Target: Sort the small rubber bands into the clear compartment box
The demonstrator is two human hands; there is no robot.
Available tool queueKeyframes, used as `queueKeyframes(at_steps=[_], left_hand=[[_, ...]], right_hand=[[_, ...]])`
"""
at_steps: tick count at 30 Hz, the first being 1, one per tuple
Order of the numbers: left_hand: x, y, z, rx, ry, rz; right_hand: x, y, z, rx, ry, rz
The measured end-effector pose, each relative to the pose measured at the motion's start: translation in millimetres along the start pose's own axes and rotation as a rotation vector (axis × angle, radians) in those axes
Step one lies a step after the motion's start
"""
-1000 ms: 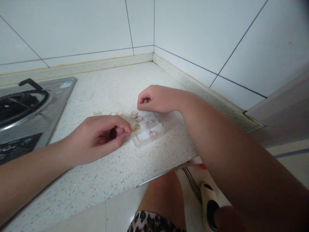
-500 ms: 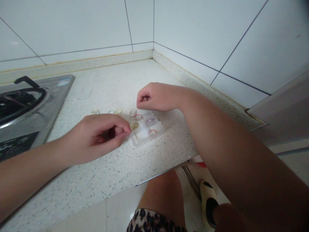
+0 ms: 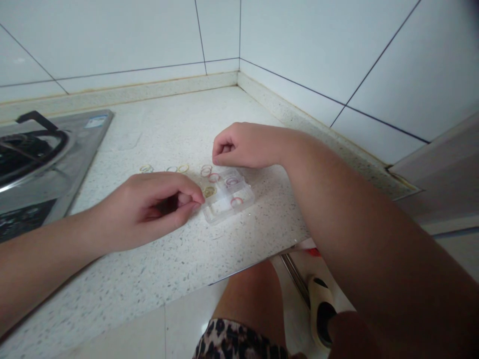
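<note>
A small clear plastic box with compartments (image 3: pixel 224 208) sits on the counter. My left hand (image 3: pixel 164 207) pinches its left edge between thumb and forefinger. Inside the box are several thin rings: yellow rings (image 3: pixel 209 191), a purple ring (image 3: pixel 231 182) and an orange-red ring (image 3: pixel 236 202). Just behind the box, my right hand (image 3: pixel 243 144) is closed with thumb and fingertips together; whatever is in the pinch, if anything, is hidden. Near it are a red ring (image 3: pixel 214 178) and a pinkish ring (image 3: pixel 206 171).
More thin rings, a yellow ring (image 3: pixel 183 168) and a yellow-green pair (image 3: pixel 146 169), lie on the speckled counter (image 3: pixel 179 119). A gas stove (image 3: pixel 80 144) is at the left. Tiled walls (image 3: pixel 318 55) meet in the far corner. The counter's front edge (image 3: pixel 258 267) runs above my leg.
Both hands keep nearly the same pose at the box. The whole view has shifted slightly; no ring has visibly been moved.
</note>
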State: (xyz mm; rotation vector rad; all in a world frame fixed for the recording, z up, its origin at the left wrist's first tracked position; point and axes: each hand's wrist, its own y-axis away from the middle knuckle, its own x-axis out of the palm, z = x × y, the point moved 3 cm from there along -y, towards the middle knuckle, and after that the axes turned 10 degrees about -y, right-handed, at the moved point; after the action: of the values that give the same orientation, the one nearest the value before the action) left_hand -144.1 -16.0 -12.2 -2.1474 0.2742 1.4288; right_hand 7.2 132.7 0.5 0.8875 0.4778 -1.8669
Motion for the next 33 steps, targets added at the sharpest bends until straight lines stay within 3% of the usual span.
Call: queueKeyframes(at_steps=[17, 33], left_hand=[[-0.6, 2.1, -0.7, -0.055, 0.019, 0.061], [-0.5, 1.2, -1.4, -0.051, 0.025, 0.038]], right_hand=[[-1.3, 2.1, 1.2, 0.007, -0.020, -0.003], [0.2, -3.8, -6.5, -0.016, -0.066, -0.003]])
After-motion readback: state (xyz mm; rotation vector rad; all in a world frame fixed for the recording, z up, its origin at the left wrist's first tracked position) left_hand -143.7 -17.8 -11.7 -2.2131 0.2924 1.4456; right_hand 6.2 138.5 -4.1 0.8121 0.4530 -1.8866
